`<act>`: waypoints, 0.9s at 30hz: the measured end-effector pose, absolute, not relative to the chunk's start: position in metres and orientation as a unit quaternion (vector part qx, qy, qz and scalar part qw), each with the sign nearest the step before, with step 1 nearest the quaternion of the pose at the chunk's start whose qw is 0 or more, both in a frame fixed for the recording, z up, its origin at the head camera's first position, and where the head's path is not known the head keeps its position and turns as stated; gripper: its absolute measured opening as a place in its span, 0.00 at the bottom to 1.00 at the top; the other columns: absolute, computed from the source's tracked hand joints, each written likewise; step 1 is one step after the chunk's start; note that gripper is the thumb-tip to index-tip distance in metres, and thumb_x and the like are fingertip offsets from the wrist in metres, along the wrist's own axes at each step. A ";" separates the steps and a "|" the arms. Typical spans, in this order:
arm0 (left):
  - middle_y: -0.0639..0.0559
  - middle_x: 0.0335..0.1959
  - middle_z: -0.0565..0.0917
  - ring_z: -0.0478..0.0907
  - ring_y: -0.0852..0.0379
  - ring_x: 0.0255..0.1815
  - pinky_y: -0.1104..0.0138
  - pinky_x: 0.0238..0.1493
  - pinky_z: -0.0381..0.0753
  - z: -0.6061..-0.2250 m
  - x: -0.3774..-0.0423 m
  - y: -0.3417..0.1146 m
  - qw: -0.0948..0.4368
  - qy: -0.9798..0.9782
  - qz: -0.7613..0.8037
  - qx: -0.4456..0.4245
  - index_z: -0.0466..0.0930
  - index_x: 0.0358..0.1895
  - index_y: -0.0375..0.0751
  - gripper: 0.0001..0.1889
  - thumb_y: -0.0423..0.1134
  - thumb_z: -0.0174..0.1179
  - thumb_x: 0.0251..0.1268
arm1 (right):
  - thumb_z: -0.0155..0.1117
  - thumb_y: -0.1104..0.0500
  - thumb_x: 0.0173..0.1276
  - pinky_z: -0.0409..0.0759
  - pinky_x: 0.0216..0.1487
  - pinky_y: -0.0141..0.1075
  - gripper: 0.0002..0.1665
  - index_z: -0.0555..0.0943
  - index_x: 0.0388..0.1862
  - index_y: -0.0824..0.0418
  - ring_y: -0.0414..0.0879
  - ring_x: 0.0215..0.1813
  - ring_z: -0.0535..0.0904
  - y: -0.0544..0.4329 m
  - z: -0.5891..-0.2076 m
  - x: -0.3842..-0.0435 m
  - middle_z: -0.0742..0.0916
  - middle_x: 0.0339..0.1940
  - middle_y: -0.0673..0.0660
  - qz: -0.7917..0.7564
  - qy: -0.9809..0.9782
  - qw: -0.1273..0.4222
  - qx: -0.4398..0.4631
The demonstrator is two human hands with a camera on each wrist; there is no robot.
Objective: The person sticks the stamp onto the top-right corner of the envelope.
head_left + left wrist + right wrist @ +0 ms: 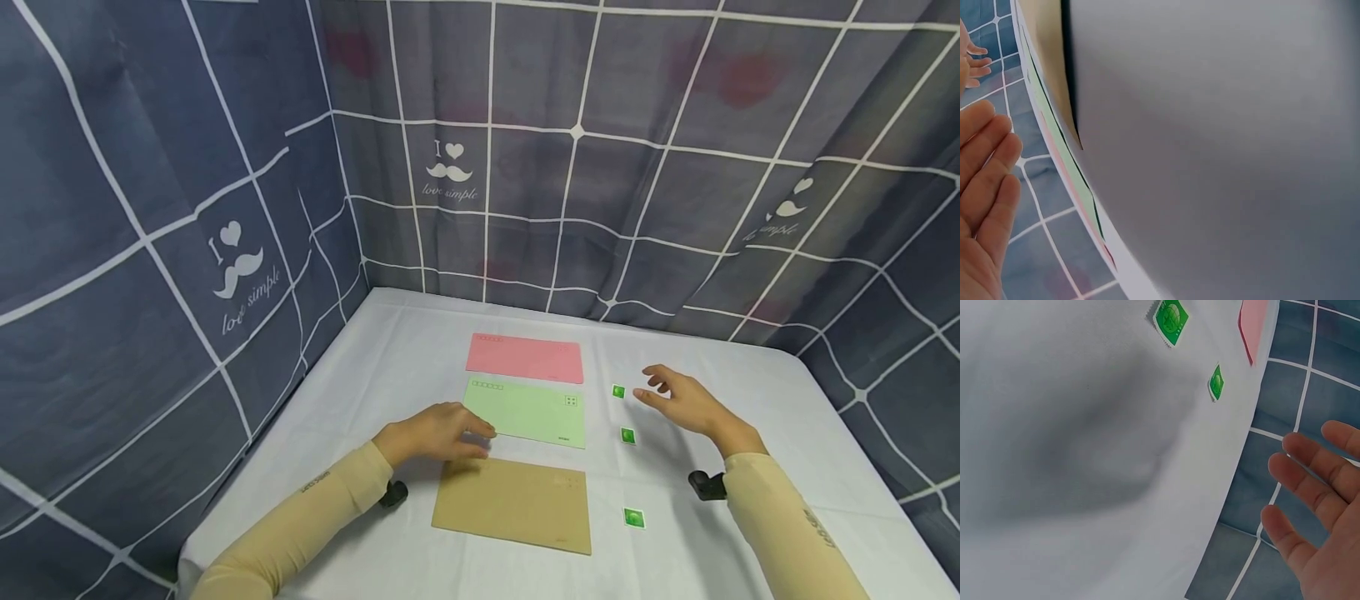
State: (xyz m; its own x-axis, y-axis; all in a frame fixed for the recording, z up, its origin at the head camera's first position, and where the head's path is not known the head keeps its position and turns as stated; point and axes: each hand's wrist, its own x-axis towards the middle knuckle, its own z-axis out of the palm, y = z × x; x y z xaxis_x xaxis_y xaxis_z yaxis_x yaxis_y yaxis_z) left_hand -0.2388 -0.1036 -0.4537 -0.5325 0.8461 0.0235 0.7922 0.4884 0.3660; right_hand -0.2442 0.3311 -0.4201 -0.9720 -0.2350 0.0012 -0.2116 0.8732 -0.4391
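My left hand [442,431] hovers beside the green envelope [525,412] and the tan envelope [513,504], its relaxed fingers overlapping their left edges in the head view. Behind the green one lies a pink envelope [525,358]. Three green postage stamps with white perforated borders form a column to the right: a far stamp [618,391], a middle stamp [627,436] and a near stamp [634,518]. My right hand [686,402] is held above the cloth just right of the far stamp, fingers loosely bent. Neither hand holds anything, as the left wrist and right wrist views also show.
A white cloth [360,375] covers the table. Dark blue-grey curtains [525,167] with white grid lines surround it at the back and both sides. A black wrist camera [707,485] hangs under the right sleeve, and another camera [393,494] under the left.
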 end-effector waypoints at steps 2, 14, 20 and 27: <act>0.52 0.57 0.86 0.82 0.59 0.61 0.66 0.62 0.81 -0.453 -0.238 -0.104 0.082 0.859 0.164 0.478 0.85 0.57 0.41 0.19 0.47 0.64 0.70 | 0.56 0.38 0.74 0.79 0.54 0.58 0.38 0.70 0.68 0.66 0.62 0.57 0.79 0.331 -0.421 -0.244 0.83 0.57 0.70 -0.224 0.968 0.027 -0.115; 0.56 0.57 0.86 0.82 0.62 0.61 0.67 0.63 0.80 -0.453 -0.236 -0.104 0.100 0.860 0.126 0.484 0.85 0.58 0.46 0.18 0.45 0.65 0.69 | 0.56 0.37 0.74 0.79 0.53 0.58 0.39 0.71 0.67 0.66 0.62 0.56 0.79 0.330 -0.422 -0.241 0.83 0.56 0.69 -0.231 0.966 0.032 -0.109; 0.56 0.58 0.86 0.81 0.62 0.61 0.67 0.63 0.79 -0.452 -0.231 -0.102 0.102 0.858 0.110 0.491 0.85 0.58 0.47 0.18 0.47 0.65 0.68 | 0.57 0.39 0.74 0.79 0.51 0.55 0.36 0.72 0.66 0.65 0.59 0.54 0.80 0.328 -0.423 -0.239 0.84 0.54 0.67 -0.238 0.964 0.026 -0.114; 0.56 0.59 0.85 0.81 0.62 0.62 0.66 0.64 0.79 -0.452 -0.228 -0.102 0.110 0.855 0.092 0.498 0.84 0.59 0.47 0.19 0.47 0.65 0.68 | 0.57 0.40 0.74 0.79 0.52 0.56 0.36 0.72 0.66 0.67 0.59 0.54 0.80 0.326 -0.428 -0.235 0.85 0.53 0.65 -0.245 0.962 0.043 -0.113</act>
